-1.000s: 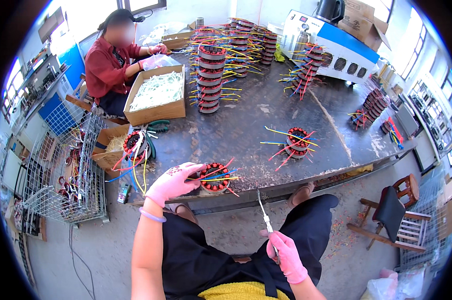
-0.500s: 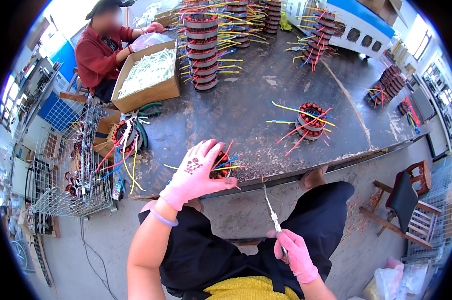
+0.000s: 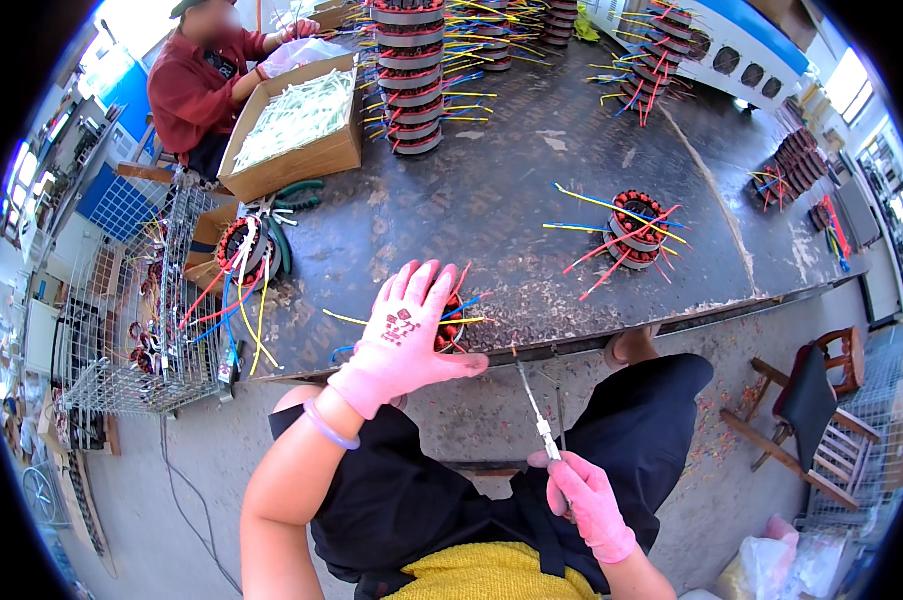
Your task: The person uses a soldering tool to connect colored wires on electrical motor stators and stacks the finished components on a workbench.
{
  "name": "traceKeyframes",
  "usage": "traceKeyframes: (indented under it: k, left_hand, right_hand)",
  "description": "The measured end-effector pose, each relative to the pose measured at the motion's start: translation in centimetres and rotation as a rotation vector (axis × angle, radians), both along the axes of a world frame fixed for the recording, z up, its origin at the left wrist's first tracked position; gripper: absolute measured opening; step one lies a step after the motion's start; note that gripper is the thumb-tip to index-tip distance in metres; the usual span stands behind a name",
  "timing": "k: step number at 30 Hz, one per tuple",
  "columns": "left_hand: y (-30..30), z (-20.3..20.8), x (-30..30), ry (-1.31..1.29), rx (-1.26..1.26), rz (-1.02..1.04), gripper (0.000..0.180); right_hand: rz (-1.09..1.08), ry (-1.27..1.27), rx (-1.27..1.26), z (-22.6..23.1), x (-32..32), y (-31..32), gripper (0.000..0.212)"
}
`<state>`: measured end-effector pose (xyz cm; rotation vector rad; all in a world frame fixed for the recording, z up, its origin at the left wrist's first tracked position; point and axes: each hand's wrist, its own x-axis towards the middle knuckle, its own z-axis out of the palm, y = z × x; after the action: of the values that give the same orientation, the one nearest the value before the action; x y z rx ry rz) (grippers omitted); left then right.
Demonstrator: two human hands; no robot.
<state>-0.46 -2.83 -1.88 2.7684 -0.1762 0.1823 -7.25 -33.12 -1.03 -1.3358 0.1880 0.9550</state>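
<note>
Left hand (image 3: 404, 335) spread over wound stator (image 3: 454, 328) at table's (image 3: 492, 230) near edge; right hand (image 3: 587, 505) grips slim tool (image 3: 533, 400). Stator probably heavy, rigid; best held around outside, not by bendy leads (image 3: 346, 317).

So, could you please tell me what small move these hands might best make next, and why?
I would probably bring the thin tool in the right hand toward the wired ring: the left hand lies spread over part of that ring near the front edge of the table, while the tool's tip stands apart, to its right.
</note>
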Motion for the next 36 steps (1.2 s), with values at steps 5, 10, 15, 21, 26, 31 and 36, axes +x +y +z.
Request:
traceKeyframes:
  k: [5,10,15,21,26,31,36]
  left_hand:
    - [2.8,1.0,-1.1,0.065,-0.019,-0.078,0.112]
    - [3.6,1.0,-0.7,0.072,-0.103,-0.032,0.102]
    - [3.2,1.4,-0.3,0.058,-0.086,-0.049,0.101]
    - [3.7,0.9,-0.3,0.04,-0.095,-0.07,0.102]
    - [3.6,1.0,-0.2,0.053,-0.115,-0.07,0.102]
    - [3.3,1.4,-0.3,0.069,-0.12,-0.054,0.101]
    - [3.0,1.4,-0.2,0.051,-0.098,-0.053,0.101]
  right_hand:
    - [0.023,0.02,0.02,-0.7,-0.9,0.3,0.037]
    - [0.063,0.032,0.021,-1.3,-1.4,0.9,0.037]
    - [0.057,-0.014,0.066,-1.8,-1.6,1.0,0.036]
    - [0.072,0.017,0.066,-1.6,-1.4,1.0,0.035]
    - [0.055,0.037,0.065,-1.3,-1.4,1.2,0.035]
    - [0.055,0.037,0.056,-0.8,-1.2,1.4,0.035]
    - [0.047,0.044,0.061,-0.9,-1.3,1.3,0.036]
